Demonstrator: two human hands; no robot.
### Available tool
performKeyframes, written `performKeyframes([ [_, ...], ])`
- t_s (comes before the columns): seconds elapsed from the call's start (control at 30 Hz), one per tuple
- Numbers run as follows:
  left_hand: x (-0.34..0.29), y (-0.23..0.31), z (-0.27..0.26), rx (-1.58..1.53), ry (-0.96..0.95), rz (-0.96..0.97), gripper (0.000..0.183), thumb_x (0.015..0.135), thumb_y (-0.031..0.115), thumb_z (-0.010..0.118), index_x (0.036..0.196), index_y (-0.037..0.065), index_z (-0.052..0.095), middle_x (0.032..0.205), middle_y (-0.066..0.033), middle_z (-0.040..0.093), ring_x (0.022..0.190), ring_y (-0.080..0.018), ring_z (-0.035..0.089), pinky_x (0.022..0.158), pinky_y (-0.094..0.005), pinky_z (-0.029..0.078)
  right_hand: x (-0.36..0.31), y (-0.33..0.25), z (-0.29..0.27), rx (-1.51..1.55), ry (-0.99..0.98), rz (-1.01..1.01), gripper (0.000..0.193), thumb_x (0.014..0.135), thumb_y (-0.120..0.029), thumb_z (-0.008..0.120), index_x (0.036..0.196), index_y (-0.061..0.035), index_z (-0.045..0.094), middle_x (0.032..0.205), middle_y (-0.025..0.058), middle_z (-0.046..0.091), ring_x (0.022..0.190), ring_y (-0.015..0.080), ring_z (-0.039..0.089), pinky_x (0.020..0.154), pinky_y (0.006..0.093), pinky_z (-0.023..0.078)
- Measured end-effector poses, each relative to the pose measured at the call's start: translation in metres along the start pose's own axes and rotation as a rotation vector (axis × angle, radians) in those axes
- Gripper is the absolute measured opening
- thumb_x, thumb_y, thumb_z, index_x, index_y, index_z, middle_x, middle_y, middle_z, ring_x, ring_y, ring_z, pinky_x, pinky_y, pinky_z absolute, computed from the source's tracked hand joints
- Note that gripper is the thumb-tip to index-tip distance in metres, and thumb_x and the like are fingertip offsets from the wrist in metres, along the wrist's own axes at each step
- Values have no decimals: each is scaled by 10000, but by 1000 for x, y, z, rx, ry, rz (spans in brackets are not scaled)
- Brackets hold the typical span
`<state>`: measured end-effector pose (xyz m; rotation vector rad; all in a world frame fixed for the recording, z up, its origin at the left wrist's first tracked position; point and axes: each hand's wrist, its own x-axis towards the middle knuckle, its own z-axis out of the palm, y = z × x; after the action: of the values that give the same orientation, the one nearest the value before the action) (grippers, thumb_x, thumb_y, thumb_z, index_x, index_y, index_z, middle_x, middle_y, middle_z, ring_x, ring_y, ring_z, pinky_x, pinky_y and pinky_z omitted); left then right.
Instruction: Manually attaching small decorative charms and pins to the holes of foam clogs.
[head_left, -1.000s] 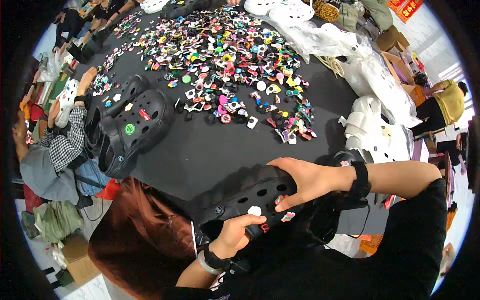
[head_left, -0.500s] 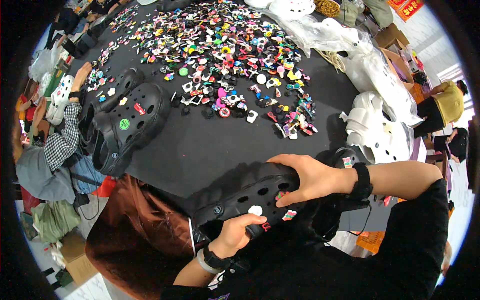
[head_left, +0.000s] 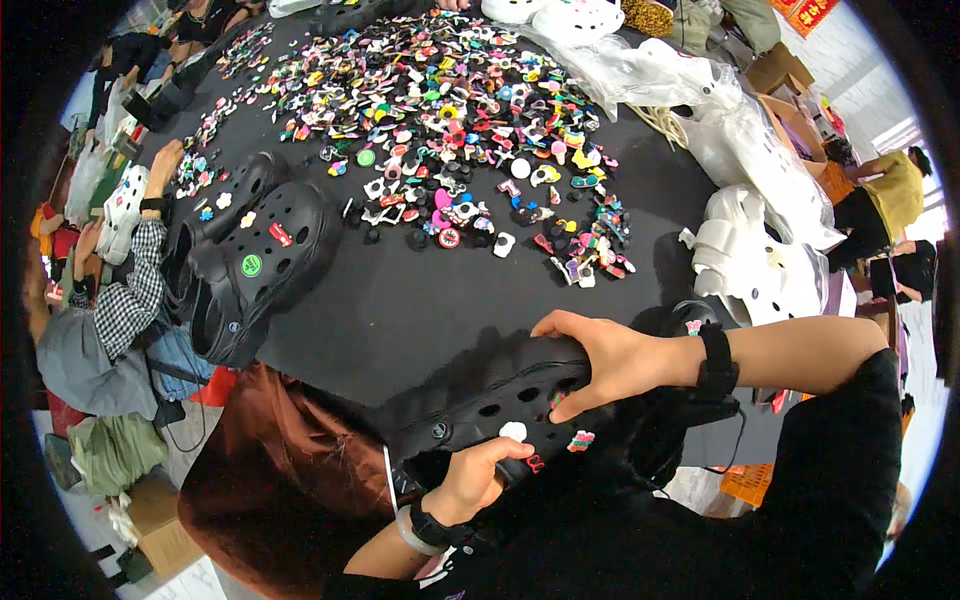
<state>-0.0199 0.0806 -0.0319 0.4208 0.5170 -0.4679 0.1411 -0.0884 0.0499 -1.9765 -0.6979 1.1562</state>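
Note:
A black clog (head_left: 508, 394) lies sideways close to my body, held between both hands. My left hand (head_left: 474, 482) is closed on its near side, the thumb reaching over the upper beside a white charm (head_left: 513, 431) and a red charm (head_left: 534, 463). Its other fingers are hidden by the shoe. From the right, my right hand (head_left: 625, 365) grips the toe end, thumb on top by a small green and pink charm (head_left: 557, 403). A further pink, white and green charm (head_left: 581, 440) sits on the near side. Another dark clog (head_left: 690, 312) shows partly behind my right wrist.
Many loose colourful charms (head_left: 450, 115) spread over the black table (head_left: 390, 300). Black clogs with charms (head_left: 285, 225) stand at left, near a co-worker's hand (head_left: 165, 165). White clogs (head_left: 755, 265) and plastic bags (head_left: 745, 150) lie along the right. Brown cloth (head_left: 265, 480) hangs at the near edge.
The whole view has shifted slightly. Both hands keep nearly the same hold on the black clog, with the left thumb still by the white and red charms.

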Motion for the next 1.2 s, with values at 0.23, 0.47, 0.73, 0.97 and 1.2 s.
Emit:
performKeyframes([
  [0.23,-4,12,23,99,22,67,536,701,-124,502,1230,-34,494,1200,-148,565,1116,-283,559,963,-396,463,7,-3,-4,-115,-55,-2,790,657,-263,837,1266,-17,398,1064,168,612,986,239,615,843,339,484],
  [0.47,2,16,33,51,-3,61,604,728,-29,473,1326,-45,386,1282,-207,509,1167,-352,532,989,-482,454,9,2,-22,-96,-164,-69,947,660,-320,845,1381,-11,314,1260,182,509,1194,264,487,1008,353,379],
  [0.73,-1,22,44,-128,-7,52,462,806,-56,474,1268,-61,456,1243,-199,549,1133,-341,561,982,-464,468,-100,-69,-61,-48,224,-474,771,737,-393,780,1285,39,453,1119,183,593,1004,209,598,862,337,455],
  [0.97,-7,20,46,25,133,105,413,826,4,511,1237,-33,492,1201,-167,577,1069,-311,593,951,-443,485,-173,-32,-65,-256,800,-508,750,706,-394,789,1252,16,477,1055,150,603,939,207,597,799,334,437],
  [1.2,-12,13,43,773,189,411,262,855,38,544,1088,-72,588,1108,-155,626,1003,-230,615,880,-349,518,-198,40,-70,-328,920,-366,718,683,-376,803,1218,-2,504,1038,131,609,918,209,594,781,340,425],
])
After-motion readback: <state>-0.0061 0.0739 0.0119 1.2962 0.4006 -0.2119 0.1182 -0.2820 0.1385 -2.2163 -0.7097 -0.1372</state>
